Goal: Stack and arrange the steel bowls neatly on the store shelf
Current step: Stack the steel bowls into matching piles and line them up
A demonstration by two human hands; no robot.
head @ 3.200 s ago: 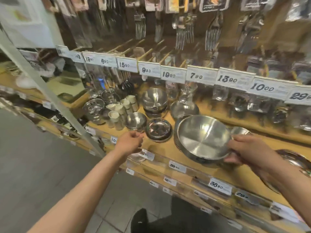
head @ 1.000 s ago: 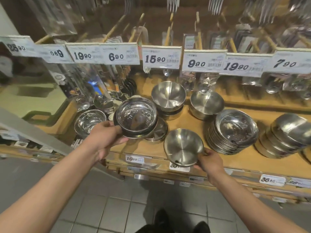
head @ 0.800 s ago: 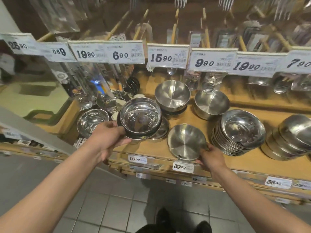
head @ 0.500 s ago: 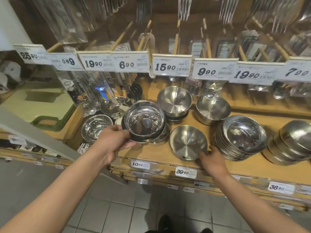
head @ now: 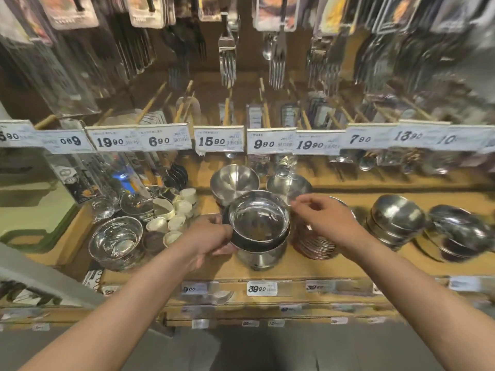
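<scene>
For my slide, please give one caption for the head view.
Left hand holds small steel bowls above a bowl on the wooden shelf; right hand reaches in.

Two hands at a stack of steel bowls on a wooden store shelf [head: 334, 269]

The left hand [head: 207, 238] grips the rim of a shiny round steel bowl [head: 258, 219] sitting atop a brushed steel bowl [head: 261, 257]; the right hand [head: 325, 216] hovers at its right edge, fingers loosely curled. A stack of shallow steel dishes [head: 316, 245] stands just right, white price tags [head: 219, 141] hang above, packaged forks [head: 227, 57] higher.
</scene>
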